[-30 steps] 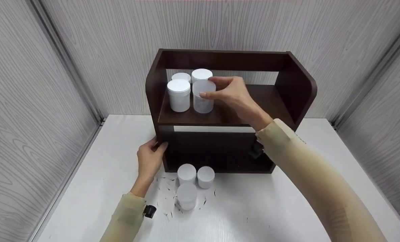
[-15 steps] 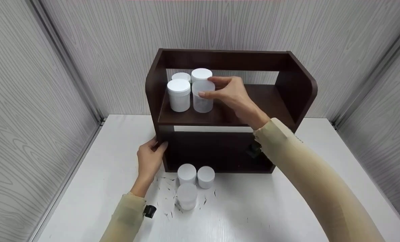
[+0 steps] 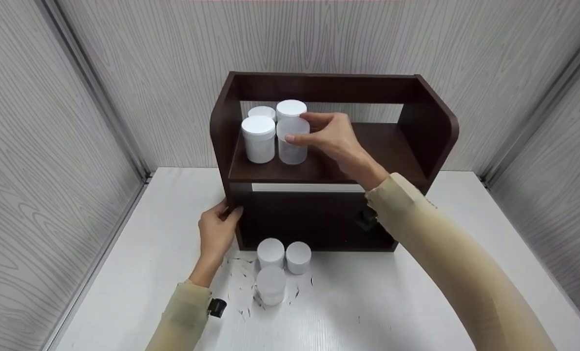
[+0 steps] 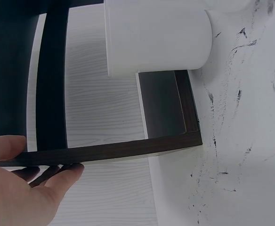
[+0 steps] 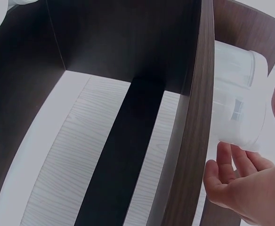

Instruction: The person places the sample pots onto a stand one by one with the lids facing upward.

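- Right hand (image 3: pixel 336 140): at 3 o'clock from a translucent cup (image 3: pixel 292 151). Thumb and forefinger are spread about its rim from near and far, an arrangement that probably keeps it upright while it is positioned. The right wrist view shows the thumb apart from the wall, so a firm pinch cannot be told.
- Translucent cup: upright on the front left of the upper shelf (image 3: pixel 382 146) of a dark rack (image 3: pixel 326 87); its base appears level with its neighbour's. Whether it bears a lid is unclear.
- Grouping: a white lidded jar (image 3: pixel 260 144) stands just beside the cup at 9 o'clock, a rear jar (image 3: pixel 291 107) at 12 and a lower rear jar (image 3: pixel 261 113) between 10 and 11. The close block presumably saves shelf space.
- Left hand (image 3: pixel 216 230): at 8 o'clock from the rack's centre, thumb and fingers holding the side panel (image 4: pixel 118 149) from opposite faces, likely as a brace.
- Table (image 3: pixel 368 302): a small container (image 3: pixel 298 258), a wider container (image 3: pixel 270 252) and a front container (image 3: pixel 271 286) cluster at 7 o'clock from the rack, apparently within easy reach.
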The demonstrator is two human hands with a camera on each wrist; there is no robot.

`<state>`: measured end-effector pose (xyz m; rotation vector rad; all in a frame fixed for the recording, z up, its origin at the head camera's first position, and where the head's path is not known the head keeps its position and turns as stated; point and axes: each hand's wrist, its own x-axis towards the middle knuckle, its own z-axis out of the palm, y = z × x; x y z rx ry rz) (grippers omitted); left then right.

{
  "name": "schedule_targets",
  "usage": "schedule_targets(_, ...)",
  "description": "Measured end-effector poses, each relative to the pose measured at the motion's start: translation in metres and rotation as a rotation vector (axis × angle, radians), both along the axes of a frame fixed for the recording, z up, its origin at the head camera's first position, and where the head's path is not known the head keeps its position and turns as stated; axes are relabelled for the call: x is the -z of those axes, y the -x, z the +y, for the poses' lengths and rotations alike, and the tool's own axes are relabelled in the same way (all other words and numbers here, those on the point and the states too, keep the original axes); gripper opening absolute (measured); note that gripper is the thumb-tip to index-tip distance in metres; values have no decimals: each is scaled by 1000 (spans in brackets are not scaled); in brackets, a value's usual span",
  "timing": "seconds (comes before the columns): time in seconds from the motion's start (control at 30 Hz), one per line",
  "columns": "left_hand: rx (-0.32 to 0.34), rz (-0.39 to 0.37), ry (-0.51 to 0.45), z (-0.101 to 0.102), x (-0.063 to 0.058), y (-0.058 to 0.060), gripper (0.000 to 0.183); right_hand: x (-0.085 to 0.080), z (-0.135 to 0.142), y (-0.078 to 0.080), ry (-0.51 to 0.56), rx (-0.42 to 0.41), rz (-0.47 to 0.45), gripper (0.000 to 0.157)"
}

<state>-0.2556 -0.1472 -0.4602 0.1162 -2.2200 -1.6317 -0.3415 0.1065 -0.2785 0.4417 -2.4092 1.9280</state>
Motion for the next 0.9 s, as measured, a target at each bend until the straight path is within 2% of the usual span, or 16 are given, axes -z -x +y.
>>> schedule_targets(0.47,4,11,6,1,2,0,45,0,4,-6,-69,14,36,76)
schedule_targets(0.73,5,11,2,0,1,0,43,-2,16,-18,-57,26,92,72)
schedule_targets(0.9,-8,7,11,0,1,0,42,-1,26,-30,-91,69,149,75)
